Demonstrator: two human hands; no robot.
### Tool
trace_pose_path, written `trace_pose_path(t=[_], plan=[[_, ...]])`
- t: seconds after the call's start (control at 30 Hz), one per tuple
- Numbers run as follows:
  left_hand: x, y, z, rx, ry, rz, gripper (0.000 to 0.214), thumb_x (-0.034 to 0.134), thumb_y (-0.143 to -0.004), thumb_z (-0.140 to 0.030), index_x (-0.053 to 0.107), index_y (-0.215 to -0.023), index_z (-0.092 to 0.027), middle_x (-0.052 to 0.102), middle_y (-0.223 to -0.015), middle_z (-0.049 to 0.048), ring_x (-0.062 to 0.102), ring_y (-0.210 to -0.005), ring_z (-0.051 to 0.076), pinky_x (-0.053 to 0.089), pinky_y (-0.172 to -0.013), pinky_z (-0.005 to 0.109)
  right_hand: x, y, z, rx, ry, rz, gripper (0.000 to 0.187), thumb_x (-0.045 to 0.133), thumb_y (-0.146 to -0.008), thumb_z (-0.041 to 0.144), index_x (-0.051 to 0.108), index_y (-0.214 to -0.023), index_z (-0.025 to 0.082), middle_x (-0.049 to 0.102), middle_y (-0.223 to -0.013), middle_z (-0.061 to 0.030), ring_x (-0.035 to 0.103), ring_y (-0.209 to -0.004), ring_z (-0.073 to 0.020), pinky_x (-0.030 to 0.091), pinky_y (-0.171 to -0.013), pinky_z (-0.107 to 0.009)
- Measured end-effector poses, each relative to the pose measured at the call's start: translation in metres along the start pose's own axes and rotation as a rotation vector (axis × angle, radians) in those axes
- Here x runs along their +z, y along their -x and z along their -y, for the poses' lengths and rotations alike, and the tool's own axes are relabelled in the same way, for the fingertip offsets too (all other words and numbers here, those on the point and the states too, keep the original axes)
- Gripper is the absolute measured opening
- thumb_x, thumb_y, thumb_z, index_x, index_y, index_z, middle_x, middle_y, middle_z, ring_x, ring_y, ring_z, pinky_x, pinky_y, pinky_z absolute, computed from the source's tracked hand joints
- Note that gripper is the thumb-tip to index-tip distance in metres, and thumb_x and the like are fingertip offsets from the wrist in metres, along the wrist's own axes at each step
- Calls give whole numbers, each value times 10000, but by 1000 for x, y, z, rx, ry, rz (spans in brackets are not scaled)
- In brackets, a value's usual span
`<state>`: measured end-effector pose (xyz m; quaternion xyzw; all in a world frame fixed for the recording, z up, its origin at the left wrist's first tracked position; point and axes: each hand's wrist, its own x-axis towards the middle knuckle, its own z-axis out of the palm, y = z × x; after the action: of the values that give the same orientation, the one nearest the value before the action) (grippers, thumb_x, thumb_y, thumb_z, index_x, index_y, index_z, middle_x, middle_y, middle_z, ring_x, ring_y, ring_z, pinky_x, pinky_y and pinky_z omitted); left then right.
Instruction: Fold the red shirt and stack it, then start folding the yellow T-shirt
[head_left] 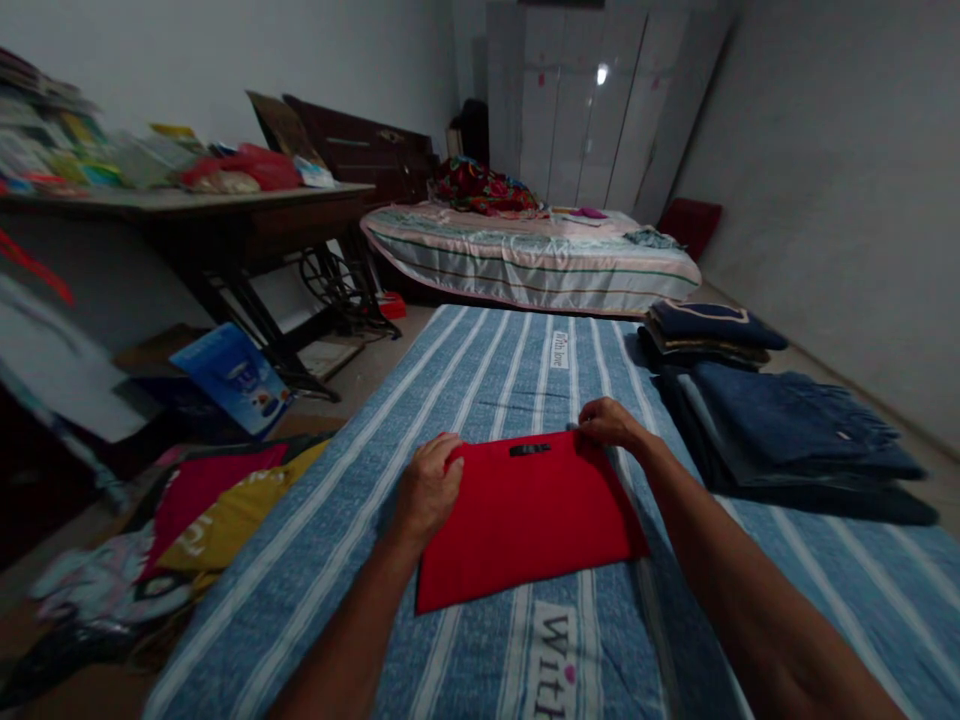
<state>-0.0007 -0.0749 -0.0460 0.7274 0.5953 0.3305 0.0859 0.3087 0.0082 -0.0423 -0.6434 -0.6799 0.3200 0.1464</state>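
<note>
A folded red shirt (pixel 532 520) lies flat on the blue striped bedsheet (pixel 487 375), with a small black label at the middle of its far edge. At its far left corner, my left hand (pixel 431 485) is closed on the cloth, thumb on top. My right hand (pixel 609 422) pinches the far right corner, its fingertips partly hidden. To the right of my right forearm is a stack of folded jeans (pixel 795 420).
Behind the jeans sits another pile of folded dark clothes (pixel 705 330). A second bed (pixel 532 260) stands farther back, before a pale wardrobe (pixel 577 110). On the left are a cluttered sewing-machine table (pixel 247 205), a blue box (pixel 229 380) and cloth bags (pixel 225 510) on the floor.
</note>
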Motion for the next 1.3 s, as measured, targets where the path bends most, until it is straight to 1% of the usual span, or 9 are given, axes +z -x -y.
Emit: trace_pose_path(t=[0.07, 0.2, 0.27, 0.33, 0.47, 0.7, 0.87, 1.03, 1.3], plan=[[-8, -7, 5, -52, -81, 32, 310, 470, -777, -200, 650, -1030, -194, 665, -1146, 70, 584, -1102, 216, 425, -1005, 338, -1, 1, 1, -7, 1, 6, 117, 572, -717, 142, 688, -704, 125, 604, -530, 7, 568, -526, -106, 398, -493, -175], [-21, -22, 8, -198, -171, 189, 324, 514, -759, -234, 664, -1043, -192, 699, -1053, 62, 637, -974, 226, 477, -879, 311, -4, 2, 4, -12, -2, 24, 116, 572, -700, 114, 687, -696, 128, 592, -515, 17, 560, -522, -100, 389, -489, -167], [-23, -30, 10, -273, -178, 239, 360, 539, -754, -265, 658, -1085, -191, 710, -1027, 60, 656, -922, 227, 493, -813, 295, -4, 1, 5, -3, -11, 37, 119, 571, -680, 90, 683, -693, 128, 595, -513, 17, 564, -518, -102, 390, -483, -165], [-21, -37, 15, -303, -178, 260, 438, 564, -739, -283, 630, -1158, -173, 708, -1050, 74, 664, -914, 228, 496, -785, 285, -4, -2, 4, 8, -23, 52, 127, 571, -663, 74, 681, -695, 129, 589, -501, 21, 562, -501, -103, 392, -469, -166], [-16, -49, 22, -275, -108, 289, 534, 586, -698, -275, 607, -1205, -107, 695, -1098, 123, 677, -907, 228, 505, -771, 269, -4, -8, 2, 34, -46, 99, 166, 553, -646, 49, 684, -692, 139, 571, -464, 35, 553, -461, -100, 402, -450, -167], [-13, -57, 20, -268, -22, 305, 485, 569, -659, -284, 669, -1098, -102, 725, -1014, 97, 680, -863, 234, 514, -773, 290, -6, -12, 9, 92, -27, 165, 178, 570, -641, 32, 698, -699, 141, 562, -433, 38, 546, -433, -96, 396, -421, -155], [-5, -56, 32, -251, 50, 293, 434, 554, -655, -330, 696, -1008, -122, 724, -1003, 96, 668, -868, 233, 503, -774, 290, -8, -15, 15, 125, 41, 211, 149, 596, -639, 56, 710, -671, 147, 553, -405, 38, 535, -409, -96, 409, -424, -161], [-2, -55, 37, -246, 60, 279, 343, 551, -623, -347, 718, -854, -157, 728, -819, 51, 646, -745, 222, 483, -696, 291, -7, -17, 21, 141, 128, 229, 148, 591, -629, 56, 712, -660, 137, 514, -361, 43, 529, -394, -108, 419, -423, -175], [-6, -52, 25, -232, 78, 243, 311, 560, -651, -471, 669, -660, -179, 669, -667, 9, 595, -646, 183, 428, -628, 266, -5, -15, 23, 135, 184, 217, 182, 585, -655, 52, 729, -731, 134, 535, -413, 35, 550, -439, -105, 412, -433, -162]])
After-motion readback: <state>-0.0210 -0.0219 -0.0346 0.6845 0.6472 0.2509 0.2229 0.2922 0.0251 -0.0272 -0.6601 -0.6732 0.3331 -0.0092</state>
